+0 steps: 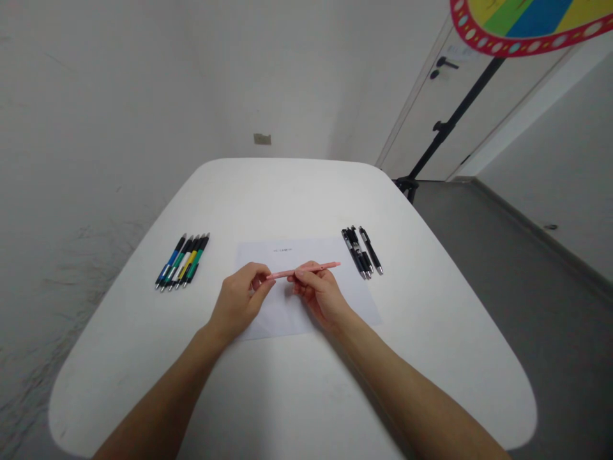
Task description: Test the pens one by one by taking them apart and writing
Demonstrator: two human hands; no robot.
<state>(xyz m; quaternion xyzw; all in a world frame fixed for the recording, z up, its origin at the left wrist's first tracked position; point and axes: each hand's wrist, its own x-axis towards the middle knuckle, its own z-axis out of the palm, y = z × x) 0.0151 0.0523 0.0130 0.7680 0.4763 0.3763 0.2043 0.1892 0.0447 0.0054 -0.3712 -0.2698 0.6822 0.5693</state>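
Observation:
A pink pen point(283, 274) lies nearly level between my two hands, over a white sheet of paper point(287, 319). My left hand point(242, 295) pinches its left end between thumb and fingers. Around the pen's middle, my right hand point(320, 291) is closed, the thumb on top and the right end sticking out past the fingers. A short line of small dark writing point(282, 250) shows near the paper's upper edge; I cannot read it.
Several coloured pens point(182, 262) lie in a row on the white table point(282, 198) at left. Several black pens point(355, 252) lie at right, one black pen point(371, 250) slightly apart. Beyond the table's right edge stands a black stand point(440, 134) with a colourful wheel point(531, 22).

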